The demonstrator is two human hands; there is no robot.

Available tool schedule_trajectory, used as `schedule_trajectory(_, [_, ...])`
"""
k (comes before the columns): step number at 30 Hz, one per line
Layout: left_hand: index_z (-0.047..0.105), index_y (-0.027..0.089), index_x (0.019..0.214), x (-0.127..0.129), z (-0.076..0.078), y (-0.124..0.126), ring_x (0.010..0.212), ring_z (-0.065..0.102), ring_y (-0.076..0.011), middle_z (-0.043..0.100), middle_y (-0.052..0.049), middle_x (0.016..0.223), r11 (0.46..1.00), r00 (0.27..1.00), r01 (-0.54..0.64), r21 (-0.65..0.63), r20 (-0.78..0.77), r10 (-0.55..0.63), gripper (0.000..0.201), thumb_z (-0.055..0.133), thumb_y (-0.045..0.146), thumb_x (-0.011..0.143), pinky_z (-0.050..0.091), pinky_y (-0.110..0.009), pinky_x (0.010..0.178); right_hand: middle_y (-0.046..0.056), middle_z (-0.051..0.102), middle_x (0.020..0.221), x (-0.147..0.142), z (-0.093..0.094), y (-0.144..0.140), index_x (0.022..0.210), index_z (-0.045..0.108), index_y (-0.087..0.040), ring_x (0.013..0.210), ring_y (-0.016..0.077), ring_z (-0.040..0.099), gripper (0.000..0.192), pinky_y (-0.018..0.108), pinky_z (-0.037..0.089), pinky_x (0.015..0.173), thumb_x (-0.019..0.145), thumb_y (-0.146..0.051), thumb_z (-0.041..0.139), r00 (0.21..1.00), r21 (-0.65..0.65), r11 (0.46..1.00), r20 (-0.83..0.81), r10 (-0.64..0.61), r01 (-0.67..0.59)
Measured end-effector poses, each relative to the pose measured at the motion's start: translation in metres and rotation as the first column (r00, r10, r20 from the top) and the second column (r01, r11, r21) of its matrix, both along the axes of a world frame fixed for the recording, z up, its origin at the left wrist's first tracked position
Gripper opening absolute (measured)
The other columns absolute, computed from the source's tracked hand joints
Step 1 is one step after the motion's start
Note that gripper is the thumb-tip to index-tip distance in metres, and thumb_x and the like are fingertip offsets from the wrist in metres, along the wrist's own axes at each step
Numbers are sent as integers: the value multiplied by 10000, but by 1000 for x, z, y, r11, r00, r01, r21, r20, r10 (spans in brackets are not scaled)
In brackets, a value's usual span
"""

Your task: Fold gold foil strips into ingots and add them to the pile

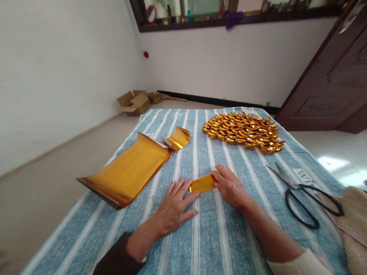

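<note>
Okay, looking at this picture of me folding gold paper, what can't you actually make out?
Head view, the only one:
- Folded gold paper: both ends lie under the left hand and right hand.
- Straw-coloured thing: cut off by the right edge.
- Items on the window ledge: too small and blurred.
- Open cardboard box: contents too far off.

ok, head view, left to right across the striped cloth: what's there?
Stack of gold foil sheets → left hand → small folded gold foil piece → right hand → black-handled scissors. The curled foil sheet and the pile of folded gold ingots lie farther back.
</note>
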State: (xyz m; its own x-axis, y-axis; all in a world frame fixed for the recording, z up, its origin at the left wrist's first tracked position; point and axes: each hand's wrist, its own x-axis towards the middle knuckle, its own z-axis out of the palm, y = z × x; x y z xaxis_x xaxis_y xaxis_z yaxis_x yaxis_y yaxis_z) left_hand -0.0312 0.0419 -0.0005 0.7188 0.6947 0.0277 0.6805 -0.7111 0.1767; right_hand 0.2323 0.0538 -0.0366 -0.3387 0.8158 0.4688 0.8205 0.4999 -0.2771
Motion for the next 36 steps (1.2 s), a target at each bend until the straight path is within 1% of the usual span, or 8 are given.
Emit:
schedule_trajectory(3, [493, 313, 1410, 2, 1, -1, 1436, 248, -431, 337, -142, 1554, 1000, 1000, 8, 12, 6, -8, 521, 611, 429, 916, 316, -681, 1059, 170, 604, 1212, -2, 10, -4, 1143, 627, -138, 1211, 304, 511, 269, 487, 457, 1010, 943, -127, 448, 1000, 85, 996, 24, 0, -2])
schedule_trajectory(5, [483, 310, 1415, 3, 2, -2, 1443, 243, -417, 322, -144, 1563, 1000, 1000, 18, 12, 12, -19, 526, 609, 424, 918, 314, -672, 1066, 134, 640, 1037, -7, 15, -8, 1038, 650, -143, 1037, 271, 563, 227, 433, 490, 899, 953, -123, 440, 999, 97, 995, 41, 21, -25])
schedule_trajectory(9, [485, 300, 1411, 4, 3, -2, 1448, 246, -399, 346, -140, 1555, 999, 998, 40, 5, 38, -40, 518, 598, 435, 923, 313, -670, 1068, 72, 604, 816, -18, 17, -16, 853, 639, -158, 784, 216, 523, 248, 362, 455, 725, 962, -122, 419, 994, 115, 989, 58, 91, -97])
schedule_trajectory(12, [498, 283, 1403, 4, 2, -1, 1437, 262, -413, 374, -158, 1536, 999, 998, 46, 1, 45, -46, 525, 611, 439, 914, 318, -686, 1053, 70, 595, 818, -25, 17, -19, 843, 631, -160, 801, 217, 517, 236, 358, 438, 732, 973, -158, 435, 987, 106, 982, 63, 148, -154])
schedule_trajectory(16, [508, 269, 1397, 5, 1, -1, 1414, 301, -435, 401, -175, 1512, 999, 997, 47, -1, 63, -47, 527, 625, 416, 906, 330, -707, 1026, 75, 601, 837, -29, 19, -19, 855, 624, -155, 839, 219, 533, 215, 354, 443, 756, 986, -211, 462, 986, 92, 983, 49, 157, -161])
schedule_trajectory(24, [501, 135, 1353, 11, -3, -5, 1348, 428, -387, 522, -215, 1401, 997, 979, 54, 55, 196, -64, 505, 588, 381, 920, 366, -652, 1057, 61, 597, 824, -21, 17, -16, 830, 598, -168, 819, 207, 533, 191, 350, 455, 763, 983, -201, 487, 973, 64, 976, 113, 200, -208])
schedule_trajectory(28, [517, 128, 1294, 13, -1, -6, 1299, 492, -354, 572, -207, 1344, 996, 961, 47, 72, 270, -65, 436, 558, 370, 933, 394, -624, 1056, 64, 599, 846, -21, 20, -18, 895, 604, -163, 856, 226, 546, 118, 362, 463, 764, 945, -267, 579, 972, 27, 976, 100, 213, -216])
schedule_trajectory(36, [584, 129, 1187, 19, 5, -4, 1219, 547, -321, 618, -184, 1253, 996, 942, 34, 88, 329, -62, 323, 523, 337, 948, 442, -573, 1024, 52, 570, 796, -28, 22, -22, 842, 611, -177, 775, 209, 509, 153, 336, 416, 672, 964, -217, 528, 966, 115, 973, 185, 178, -201])
